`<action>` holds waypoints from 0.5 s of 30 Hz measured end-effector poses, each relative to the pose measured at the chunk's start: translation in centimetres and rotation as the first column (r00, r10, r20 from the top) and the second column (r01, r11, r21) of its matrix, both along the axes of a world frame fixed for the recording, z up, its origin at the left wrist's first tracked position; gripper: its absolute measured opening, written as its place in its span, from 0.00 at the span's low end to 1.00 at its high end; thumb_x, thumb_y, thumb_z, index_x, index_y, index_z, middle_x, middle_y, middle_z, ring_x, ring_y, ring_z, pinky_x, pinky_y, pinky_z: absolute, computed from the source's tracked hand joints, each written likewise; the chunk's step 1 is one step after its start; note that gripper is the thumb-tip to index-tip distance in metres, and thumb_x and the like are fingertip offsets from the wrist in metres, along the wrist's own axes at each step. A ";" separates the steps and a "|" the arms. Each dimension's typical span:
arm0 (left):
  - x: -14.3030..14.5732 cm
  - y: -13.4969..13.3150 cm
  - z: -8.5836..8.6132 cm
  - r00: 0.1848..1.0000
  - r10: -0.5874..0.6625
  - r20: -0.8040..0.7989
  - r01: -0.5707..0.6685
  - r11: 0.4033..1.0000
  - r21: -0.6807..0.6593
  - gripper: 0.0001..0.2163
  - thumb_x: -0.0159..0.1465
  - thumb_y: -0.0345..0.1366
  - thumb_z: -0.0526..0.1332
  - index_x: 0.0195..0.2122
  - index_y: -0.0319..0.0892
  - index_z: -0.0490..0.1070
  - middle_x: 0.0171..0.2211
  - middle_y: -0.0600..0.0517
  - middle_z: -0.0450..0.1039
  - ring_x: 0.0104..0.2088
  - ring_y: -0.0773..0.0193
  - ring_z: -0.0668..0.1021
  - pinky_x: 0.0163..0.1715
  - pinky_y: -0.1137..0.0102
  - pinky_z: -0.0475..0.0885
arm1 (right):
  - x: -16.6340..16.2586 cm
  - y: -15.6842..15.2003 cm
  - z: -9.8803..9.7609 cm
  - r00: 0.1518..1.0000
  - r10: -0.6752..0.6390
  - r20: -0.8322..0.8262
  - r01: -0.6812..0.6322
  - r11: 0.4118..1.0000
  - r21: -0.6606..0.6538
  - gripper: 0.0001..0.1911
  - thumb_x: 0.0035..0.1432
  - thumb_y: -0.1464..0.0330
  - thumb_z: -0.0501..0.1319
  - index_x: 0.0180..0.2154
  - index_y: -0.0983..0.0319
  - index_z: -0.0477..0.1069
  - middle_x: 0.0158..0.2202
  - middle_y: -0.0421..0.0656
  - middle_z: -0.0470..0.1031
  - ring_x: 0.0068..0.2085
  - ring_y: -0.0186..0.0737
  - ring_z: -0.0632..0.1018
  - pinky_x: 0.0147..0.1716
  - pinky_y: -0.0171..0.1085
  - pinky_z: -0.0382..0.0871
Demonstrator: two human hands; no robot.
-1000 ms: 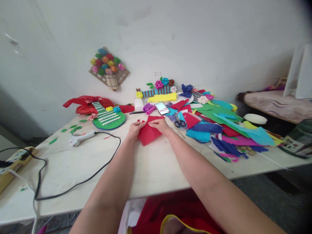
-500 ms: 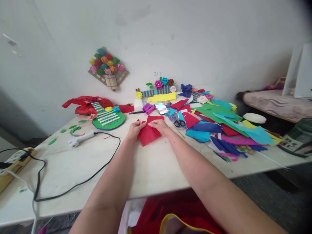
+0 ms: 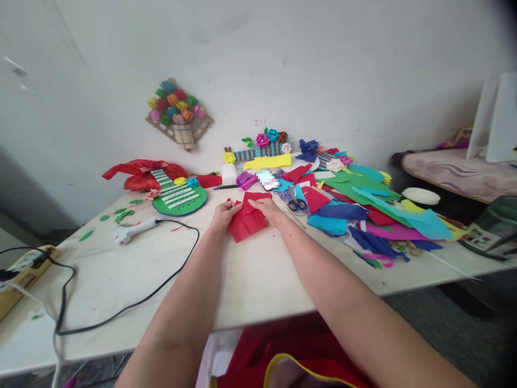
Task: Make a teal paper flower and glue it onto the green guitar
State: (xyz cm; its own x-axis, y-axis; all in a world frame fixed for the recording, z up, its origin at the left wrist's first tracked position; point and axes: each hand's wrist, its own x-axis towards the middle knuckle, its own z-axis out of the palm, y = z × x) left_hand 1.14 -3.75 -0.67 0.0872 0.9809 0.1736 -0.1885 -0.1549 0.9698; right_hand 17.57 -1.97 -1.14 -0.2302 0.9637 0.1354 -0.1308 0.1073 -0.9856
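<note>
A piece of red crepe paper (image 3: 248,223) is held between my two hands, just above the white table (image 3: 161,280). My left hand (image 3: 224,216) pinches its left edge, thumb on top. On the other side my right hand (image 3: 264,210) grips the upper right part, its thumb lying across the paper. The fingers beneath the paper are hidden. Scissors (image 3: 297,204) with dark handles lie to the right of my right hand, near a phone (image 3: 267,180) whose screen is blurred out.
At the left lie a white glue gun (image 3: 131,230) with a black cord, a green guitar-shaped craft (image 3: 180,199) and a power strip (image 3: 28,272). Coloured paper scraps (image 3: 343,210) cover the right side, beside a large glass jar (image 3: 493,229). Paper flowers (image 3: 175,102) hang on the wall.
My right thumb has shifted slightly to the right, away from my left hand's fingers. My left hand and the red paper stay nearly where they were.
</note>
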 end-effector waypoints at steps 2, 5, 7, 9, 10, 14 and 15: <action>0.0 0.0 0.1 1.000 0.008 0.007 -0.007 1.000 -0.002 0.17 0.43 0.42 0.71 0.19 0.39 0.63 0.18 0.55 0.69 0.18 0.71 0.69 0.19 0.75 0.63 | 0.2 -0.1 0.2 1.000 0.002 0.018 -0.002 1.000 -0.012 0.19 0.38 0.54 0.67 0.19 0.63 0.67 0.18 0.38 0.68 0.22 0.32 0.67 0.22 0.34 0.58; 0.0 0.0 0.1 1.000 0.019 0.001 -0.019 1.000 -0.020 0.17 0.43 0.43 0.71 0.19 0.39 0.64 0.19 0.54 0.70 0.18 0.70 0.70 0.19 0.74 0.64 | 0.3 -0.3 0.3 0.996 -0.040 0.083 0.037 0.999 0.035 0.21 0.36 0.56 0.68 0.16 0.62 0.61 0.14 0.34 0.60 0.18 0.27 0.60 0.19 0.32 0.52; 0.0 0.0 0.1 1.000 0.021 -0.001 -0.021 0.999 -0.032 0.17 0.42 0.43 0.71 0.19 0.39 0.64 0.19 0.54 0.70 0.18 0.69 0.70 0.19 0.74 0.64 | 0.2 -0.4 0.4 0.992 -0.070 0.105 0.064 0.996 0.061 0.22 0.37 0.55 0.67 0.15 0.62 0.59 0.13 0.32 0.57 0.17 0.26 0.58 0.19 0.32 0.50; 0.1 0.1 0.1 1.000 0.019 0.003 -0.019 0.999 -0.038 0.17 0.41 0.44 0.71 0.20 0.39 0.65 0.20 0.54 0.71 0.19 0.69 0.71 0.20 0.74 0.65 | 0.1 -0.4 0.5 0.988 -0.089 0.123 0.081 0.994 0.075 0.22 0.37 0.55 0.66 0.14 0.62 0.58 0.13 0.32 0.57 0.17 0.26 0.57 0.19 0.32 0.49; 0.1 0.1 0.1 1.000 0.017 0.007 -0.017 0.999 -0.038 0.17 0.41 0.44 0.71 0.20 0.39 0.65 0.20 0.53 0.71 0.19 0.69 0.71 0.20 0.74 0.65 | 0.1 -0.4 0.6 0.987 -0.092 0.130 0.083 0.994 0.074 0.21 0.37 0.55 0.66 0.15 0.62 0.59 0.13 0.33 0.58 0.18 0.27 0.58 0.19 0.33 0.49; 0.0 0.1 0.1 1.000 0.009 0.004 -0.009 1.000 -0.022 0.17 0.42 0.44 0.71 0.19 0.39 0.65 0.20 0.53 0.71 0.19 0.69 0.71 0.20 0.74 0.65 | 0.3 -0.4 0.7 0.993 -0.027 0.115 0.024 0.999 0.030 0.19 0.37 0.55 0.66 0.17 0.62 0.64 0.15 0.34 0.62 0.19 0.29 0.62 0.21 0.33 0.52; 0.0 0.1 0.0 1.000 0.004 -0.001 -0.004 1.000 -0.017 0.17 0.42 0.44 0.71 0.19 0.39 0.65 0.20 0.53 0.71 0.19 0.69 0.71 0.20 0.74 0.65 | 0.4 -0.4 0.7 0.994 -0.003 0.111 0.000 1.000 0.022 0.18 0.36 0.55 0.67 0.18 0.62 0.65 0.16 0.35 0.64 0.20 0.30 0.64 0.21 0.33 0.53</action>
State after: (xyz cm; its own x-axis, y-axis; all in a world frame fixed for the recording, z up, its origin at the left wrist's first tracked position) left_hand 1.17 -3.64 -0.62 0.0834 0.9841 0.1566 -0.1872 -0.1389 0.9725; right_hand 17.99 -2.36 -0.43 -0.2435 0.9612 0.1297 -0.0201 0.1287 -0.9915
